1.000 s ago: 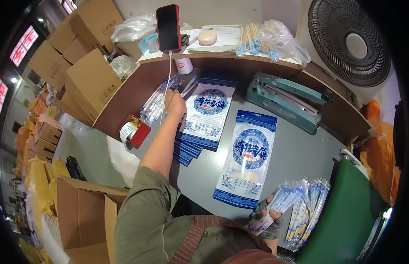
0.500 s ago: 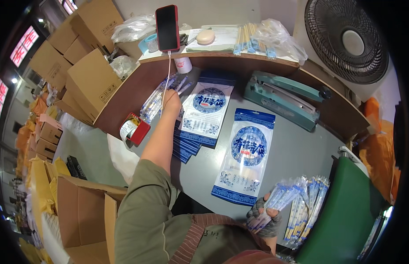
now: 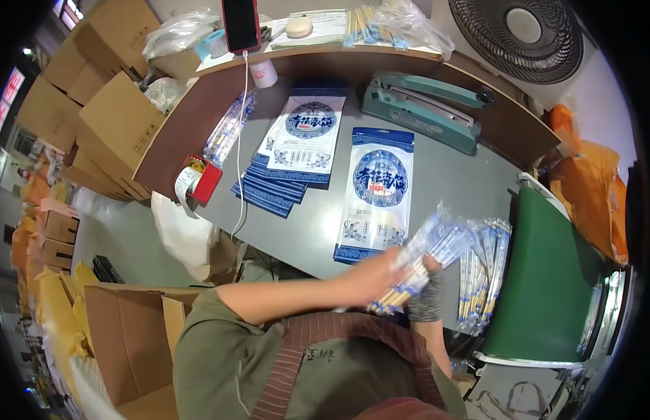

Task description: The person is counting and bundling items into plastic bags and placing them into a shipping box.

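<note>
Blue characters (image 3: 379, 179) on white pouches (image 3: 375, 213), red characters (image 3: 11, 89) on lit sign (image 3: 7, 101)

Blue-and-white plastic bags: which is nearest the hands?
The lone blue-and-white plastic bag, its lower end near the left hand; the other bags overlap farther left.

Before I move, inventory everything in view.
Chopstick bundle: one, blue-white, right hand
Wrapped chopsticks: two piles, blue-white, desk left, right
Printed pouch: one, blue-white, desk centre
Pouch stack: one, blue-white, left of it
Impulse sealer: one, teal, desk rear
Phone: one, red-cased, rear shelf
Cable: one, white, below phone
Fan: one, black, rear right
Small box: one, red, desk left
Cartons: several, brown, left
Bags: several, orange, right
Panel: one, green, right
Left hand: one, bare, at bundle
Right hand: one, grey glove, holding bundle
</note>
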{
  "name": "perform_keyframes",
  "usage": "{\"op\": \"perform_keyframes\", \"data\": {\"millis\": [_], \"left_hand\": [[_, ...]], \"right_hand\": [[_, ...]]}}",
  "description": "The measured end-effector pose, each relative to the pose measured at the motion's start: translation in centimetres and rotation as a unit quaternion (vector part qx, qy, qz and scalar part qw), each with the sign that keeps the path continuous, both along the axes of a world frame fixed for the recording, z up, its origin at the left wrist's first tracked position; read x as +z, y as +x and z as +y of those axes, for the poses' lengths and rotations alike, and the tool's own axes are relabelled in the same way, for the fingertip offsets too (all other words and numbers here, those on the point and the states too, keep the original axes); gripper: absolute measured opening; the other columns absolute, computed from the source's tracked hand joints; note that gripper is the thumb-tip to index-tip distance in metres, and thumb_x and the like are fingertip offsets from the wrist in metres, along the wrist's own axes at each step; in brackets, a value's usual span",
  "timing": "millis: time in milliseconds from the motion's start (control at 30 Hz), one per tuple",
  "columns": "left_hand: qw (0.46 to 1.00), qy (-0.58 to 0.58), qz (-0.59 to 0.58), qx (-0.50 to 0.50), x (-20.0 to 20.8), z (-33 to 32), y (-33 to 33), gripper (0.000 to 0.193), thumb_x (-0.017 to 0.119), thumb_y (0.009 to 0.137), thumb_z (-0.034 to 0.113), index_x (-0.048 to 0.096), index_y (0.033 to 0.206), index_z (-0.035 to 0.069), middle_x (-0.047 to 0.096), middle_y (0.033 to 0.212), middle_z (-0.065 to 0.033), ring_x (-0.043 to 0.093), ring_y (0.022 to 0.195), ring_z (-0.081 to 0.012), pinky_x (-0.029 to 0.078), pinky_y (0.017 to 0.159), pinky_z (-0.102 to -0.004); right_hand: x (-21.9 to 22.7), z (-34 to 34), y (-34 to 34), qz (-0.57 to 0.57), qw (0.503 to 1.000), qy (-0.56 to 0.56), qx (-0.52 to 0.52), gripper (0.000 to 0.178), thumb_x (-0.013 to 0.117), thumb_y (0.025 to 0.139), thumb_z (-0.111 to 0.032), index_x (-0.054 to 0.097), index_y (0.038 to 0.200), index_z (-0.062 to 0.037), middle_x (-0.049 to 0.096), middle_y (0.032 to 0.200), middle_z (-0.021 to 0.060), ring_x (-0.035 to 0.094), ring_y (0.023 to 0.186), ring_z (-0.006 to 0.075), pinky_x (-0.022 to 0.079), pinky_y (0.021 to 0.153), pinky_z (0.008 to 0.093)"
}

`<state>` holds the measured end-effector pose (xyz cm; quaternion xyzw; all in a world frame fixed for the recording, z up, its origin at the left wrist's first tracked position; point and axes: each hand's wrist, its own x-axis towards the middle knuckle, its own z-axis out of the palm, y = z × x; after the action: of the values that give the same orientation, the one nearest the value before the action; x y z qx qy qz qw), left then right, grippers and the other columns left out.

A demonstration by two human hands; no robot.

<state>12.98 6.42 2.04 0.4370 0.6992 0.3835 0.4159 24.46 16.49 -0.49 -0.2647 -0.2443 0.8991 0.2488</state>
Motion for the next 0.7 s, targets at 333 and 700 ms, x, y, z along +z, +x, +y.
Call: {"op": "perform_keyframes", "data": {"millis": [333,700], "left_hand": [[0.961,-0.040,0.201,-0.186,5.1,-3.1,1.0,0.049,0.051,0.091,0.045,0.053,0.117,0.003,0.065,0.091,-0.0182,0.063,0.084,-0.0375,0.050,0.069,-0.0468],[0.841,-0.085,0.528,0.085,-1.8,-6.7,-21.8,0.029,0.063,0.078,0.003,0.060,0.107,0.002,0.060,0.109,-0.0145,0.057,0.102,-0.0337,0.048,0.086,-0.0392]], "right_hand": [[0.4,0.7,2.8,-0.064,0.984,0.164,-0.005,0.054,0.069,0.073,-0.004,0.049,0.123,-0.0008,0.062,0.089,0.0099,0.062,0.079,0.0217,0.054,0.073,0.0341],[-3.2,-1.9,6.2,0.068,0.985,-0.061,0.148,0.072,0.074,0.071,-0.011,0.039,0.133,-0.0063,0.060,0.089,0.0115,0.063,0.075,0.0246,0.056,0.073,0.0430]]}}
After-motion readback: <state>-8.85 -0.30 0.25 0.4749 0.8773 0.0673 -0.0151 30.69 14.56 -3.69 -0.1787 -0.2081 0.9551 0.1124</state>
